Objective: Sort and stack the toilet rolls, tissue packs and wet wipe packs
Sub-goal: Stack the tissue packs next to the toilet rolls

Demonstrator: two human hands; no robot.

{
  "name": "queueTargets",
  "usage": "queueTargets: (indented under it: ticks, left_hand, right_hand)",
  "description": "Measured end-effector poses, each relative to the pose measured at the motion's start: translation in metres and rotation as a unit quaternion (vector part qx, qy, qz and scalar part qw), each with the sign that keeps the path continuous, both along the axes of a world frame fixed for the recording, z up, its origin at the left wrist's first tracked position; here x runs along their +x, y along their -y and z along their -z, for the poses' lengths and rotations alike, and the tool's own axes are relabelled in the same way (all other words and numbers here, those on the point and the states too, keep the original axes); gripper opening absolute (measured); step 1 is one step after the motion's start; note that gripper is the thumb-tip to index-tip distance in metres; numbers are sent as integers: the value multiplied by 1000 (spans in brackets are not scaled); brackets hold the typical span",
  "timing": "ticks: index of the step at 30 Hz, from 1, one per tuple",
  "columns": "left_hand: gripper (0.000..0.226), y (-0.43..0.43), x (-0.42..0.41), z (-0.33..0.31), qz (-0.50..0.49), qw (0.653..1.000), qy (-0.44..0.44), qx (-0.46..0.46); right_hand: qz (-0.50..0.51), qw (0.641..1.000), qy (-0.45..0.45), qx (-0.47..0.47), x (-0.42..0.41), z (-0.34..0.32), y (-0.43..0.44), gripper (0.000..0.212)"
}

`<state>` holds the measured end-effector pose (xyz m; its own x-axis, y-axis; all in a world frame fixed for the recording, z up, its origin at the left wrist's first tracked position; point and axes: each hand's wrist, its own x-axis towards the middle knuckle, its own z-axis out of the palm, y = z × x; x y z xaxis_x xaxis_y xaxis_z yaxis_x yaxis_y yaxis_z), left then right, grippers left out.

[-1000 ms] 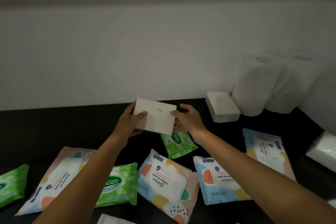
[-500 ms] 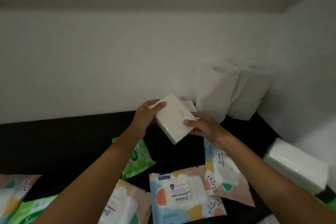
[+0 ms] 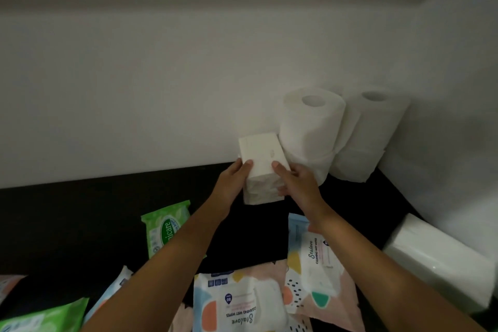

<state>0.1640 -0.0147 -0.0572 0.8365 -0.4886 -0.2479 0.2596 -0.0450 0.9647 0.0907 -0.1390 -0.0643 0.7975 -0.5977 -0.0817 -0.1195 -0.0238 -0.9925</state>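
My left hand [image 3: 233, 183] and my right hand [image 3: 295, 180] grip a white tissue pack [image 3: 260, 152] from both sides. It sits on top of another white tissue pack [image 3: 262, 191] by the back wall, forming a small stack. Right beside it stand stacked toilet rolls [image 3: 310, 127], with a second stack of toilet rolls [image 3: 369, 132] in the corner. Green wet wipe packs [image 3: 164, 226] and pastel patterned wet wipe packs [image 3: 315, 264] lie loose on the dark surface [image 3: 80, 218] nearer to me.
A large white tissue pack [image 3: 442, 261] lies at the right against the side wall. More wipe packs lie at the bottom: a patterned one [image 3: 237, 302] and a green one [image 3: 45, 315]. White walls close the back and right.
Both hands carried the white tissue pack to the right and down onto the other pack beside the toilet rolls. The view turned right.
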Motion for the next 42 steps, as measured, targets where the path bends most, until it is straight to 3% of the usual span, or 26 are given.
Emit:
queueTargets:
  ticks: [5,16,20,24,26,30,34,42]
  left_hand:
    - [41,7,-6,-1,-4,1000,-16,-7]
    - [42,4,-2,-1,-9,1000,-20,-5]
    - [29,1,0,-5,-9,999,-45,8]
    - [53,-9,-4,-2,-50,998,-29,40]
    - [45,-16,-17,-2,-91,995,-12,26]
    - [18,-25,-49,-5,-149,986,66,20]
    - [6,-13,-79,-13,-82,984,142,67]
    - [23,48,-133,-12,86,978,152,114]
  right_hand:
    - [-12,996,-28,-82,5,4,9,31]
    - [-21,995,-47,-86,8,3,4,39]
    - [-36,992,-54,-106,1,-1,4,43]
    - [-33,991,-68,-109,-12,-1,7,57]
    - [-30,990,-83,-113,-18,-1,9,60]
    - [-14,989,-104,-102,-38,-6,19,44]
    - [15,984,-110,-138,-72,-15,41,45]
    - [82,941,-140,-297,-141,-29,99,37]
